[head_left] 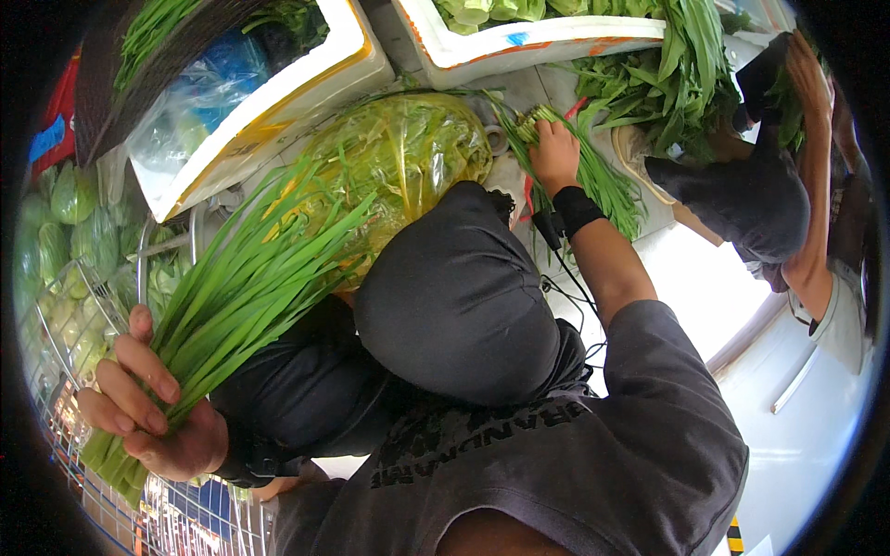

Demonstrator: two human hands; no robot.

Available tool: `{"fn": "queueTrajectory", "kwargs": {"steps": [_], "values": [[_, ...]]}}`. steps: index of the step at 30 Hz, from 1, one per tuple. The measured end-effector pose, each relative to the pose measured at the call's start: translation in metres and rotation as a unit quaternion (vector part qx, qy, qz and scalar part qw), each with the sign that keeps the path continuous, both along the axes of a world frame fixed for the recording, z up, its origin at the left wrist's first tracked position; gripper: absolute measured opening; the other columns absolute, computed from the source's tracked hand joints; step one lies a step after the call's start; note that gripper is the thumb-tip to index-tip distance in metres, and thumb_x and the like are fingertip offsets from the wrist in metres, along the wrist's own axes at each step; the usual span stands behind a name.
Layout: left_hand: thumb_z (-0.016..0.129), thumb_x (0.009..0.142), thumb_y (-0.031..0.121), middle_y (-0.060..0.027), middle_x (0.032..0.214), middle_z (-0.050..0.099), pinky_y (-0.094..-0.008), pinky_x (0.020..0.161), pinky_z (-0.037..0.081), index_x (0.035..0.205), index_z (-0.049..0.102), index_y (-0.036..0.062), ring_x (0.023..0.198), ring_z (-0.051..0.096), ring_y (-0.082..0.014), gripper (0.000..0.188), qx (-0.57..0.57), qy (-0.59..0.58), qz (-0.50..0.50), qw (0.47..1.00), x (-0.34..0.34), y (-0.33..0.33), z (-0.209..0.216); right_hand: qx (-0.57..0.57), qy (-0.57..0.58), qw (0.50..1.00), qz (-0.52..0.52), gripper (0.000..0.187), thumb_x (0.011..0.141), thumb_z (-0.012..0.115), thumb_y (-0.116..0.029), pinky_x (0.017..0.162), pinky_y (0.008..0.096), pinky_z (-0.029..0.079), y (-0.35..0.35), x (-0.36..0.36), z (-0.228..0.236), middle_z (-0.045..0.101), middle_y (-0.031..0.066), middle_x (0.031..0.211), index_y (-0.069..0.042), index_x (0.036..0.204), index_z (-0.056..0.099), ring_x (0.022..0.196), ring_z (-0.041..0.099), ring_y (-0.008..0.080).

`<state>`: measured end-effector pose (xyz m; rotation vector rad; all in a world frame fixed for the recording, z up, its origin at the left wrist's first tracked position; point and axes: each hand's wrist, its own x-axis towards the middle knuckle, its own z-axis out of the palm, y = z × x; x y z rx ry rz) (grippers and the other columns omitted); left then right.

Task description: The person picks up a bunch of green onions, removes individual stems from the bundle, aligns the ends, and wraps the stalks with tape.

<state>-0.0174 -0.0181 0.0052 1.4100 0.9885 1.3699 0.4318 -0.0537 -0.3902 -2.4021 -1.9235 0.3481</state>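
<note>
- With left fingers (130,397), grasped green bunch (250,283) by stems, left of knee (450,296).
- With right fingers (551,135), touched second bunch (610,187) beside yellow bag (436,139); couldn't tell whether clenched.
- Probably handled best by stems, sparing leaves.

The leaves (250,273) look smooth, the yellow plastic bag (436,139) glossy.

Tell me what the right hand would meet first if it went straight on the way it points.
The green bundle touching the right hand comes first. Beyond it, the white foam box ahead seems next, though depth is unclear and the floor may come sooner.
</note>
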Motion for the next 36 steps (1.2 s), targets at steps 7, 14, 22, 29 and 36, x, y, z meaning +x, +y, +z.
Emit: {"fn": "queueTrajectory", "kwargs": {"steps": [7, 14, 22, 29, 36], "values": [[0.066, 0.094, 0.030, 0.0063, 0.072, 0.038, -0.0538, 0.114, 0.030, 0.086, 0.039, 0.0194, 0.072, 0.043, -0.0124, 0.030, 0.005, -0.002, 0.001, 1.000, 0.000, 0.001, -0.001, 0.033, 0.088, 0.996, 0.008, 0.036, 0.080, 0.069, -0.019, 0.100, 0.0501, 0.041, -0.009, 0.008, -0.002, 0.061, 0.0124, 0.107, -0.010, 0.115, 0.062, 0.110, 0.057, 0.0346], [0.073, 0.094, 0.033, 0.0085, 0.070, 0.047, -0.0502, 0.113, 0.034, 0.090, 0.051, 0.0194, 0.073, 0.052, -0.0117, 0.027, -0.005, 0.026, -0.002, 1.000, 0.003, 0.003, 0.006, 0.110, 0.143, 0.983, 0.035, 0.036, 0.079, 0.070, -0.016, 0.097, 0.0477, 0.043, -0.018, 0.014, 0.002, 0.059, 0.0156, 0.108, -0.008, 0.113, 0.064, 0.106, 0.056, 0.0379], [0.072, 0.095, 0.033, 0.0085, 0.070, 0.047, -0.0498, 0.110, 0.036, 0.091, 0.051, 0.0192, 0.074, 0.052, -0.0117, 0.026, -0.007, 0.024, -0.002, 1.000, 0.006, 0.004, 0.004, 0.076, 0.094, 0.993, -0.005, 0.033, 0.086, 0.067, -0.014, 0.090, 0.0497, 0.044, -0.005, 0.008, 0.000, 0.062, 0.0183, 0.109, -0.003, 0.115, 0.057, 0.107, 0.057, 0.0399], [0.072, 0.094, 0.033, 0.0087, 0.071, 0.047, -0.0487, 0.108, 0.034, 0.092, 0.050, 0.0195, 0.074, 0.051, -0.0115, 0.026, 0.001, 0.018, -0.002, 1.000, 0.008, 0.006, 0.002, 0.071, 0.106, 0.992, -0.012, 0.032, 0.088, 0.065, -0.020, 0.097, 0.0489, 0.042, -0.007, 0.007, -0.007, 0.061, 0.0137, 0.108, -0.007, 0.115, 0.055, 0.108, 0.057, 0.0361], [0.071, 0.095, 0.033, 0.0093, 0.072, 0.048, -0.0470, 0.107, 0.034, 0.092, 0.050, 0.0201, 0.074, 0.052, -0.0112, 0.025, 0.000, 0.033, -0.001, 0.999, 0.010, 0.007, 0.003, 0.036, 0.096, 0.995, -0.002, 0.038, 0.085, 0.069, -0.020, 0.099, 0.0497, 0.041, 0.002, 0.011, -0.011, 0.061, 0.0129, 0.115, -0.009, 0.119, 0.053, 0.113, 0.057, 0.0362]]}}
